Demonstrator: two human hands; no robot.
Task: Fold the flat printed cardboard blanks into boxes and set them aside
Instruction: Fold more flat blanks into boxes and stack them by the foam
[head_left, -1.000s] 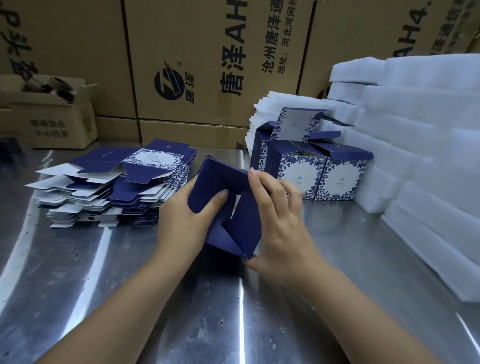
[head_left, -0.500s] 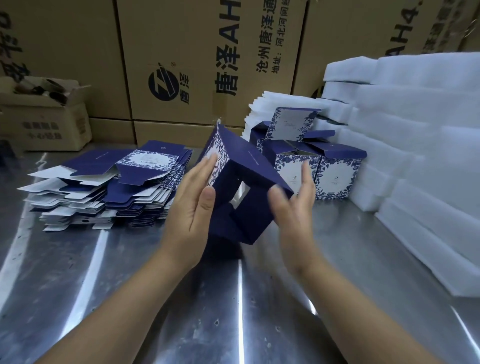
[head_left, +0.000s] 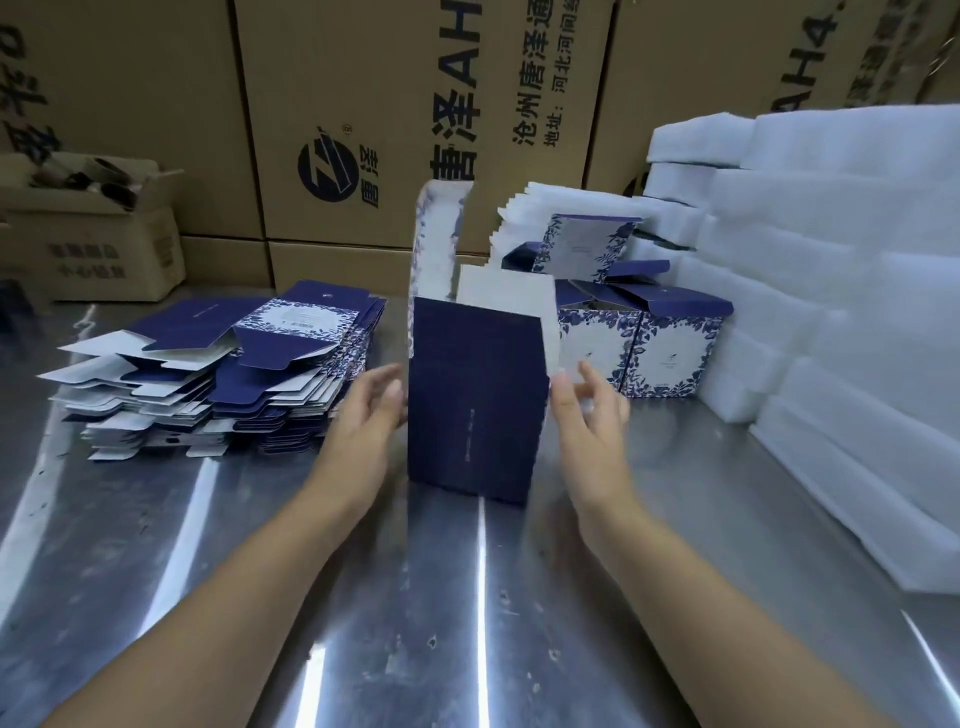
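a half-made box (head_left: 475, 405) stands upright on the steel table (head_left: 467, 623), right in front of the person, its plain dark blue side facing them. its top flaps stick up open, one tall flap with the flowered print at the back left and a white inner flap beside it.

the left hand (head_left: 363, 415) sits at the box's left edge, fingers (head_left: 387, 384) straight and loose, gripping nothing. the right hand (head_left: 589, 415) is at the right edge, its fingers (head_left: 592, 384) spread and relaxed too. both look as if they just brush the cardboard, though the blur makes it hard to say if they touch.

to the left lies a stack of flat blanks (head_left: 223, 374), fanned out untidily. behind the box on the right, finished boxes (head_left: 649, 343) stand together, flaps up, one lying on top of the others. white foam sheets (head_left: 831, 312) are piled along the right side. big brown cartons (head_left: 363, 104) line the back, with a small open carton (head_left: 93, 234) at the far left.
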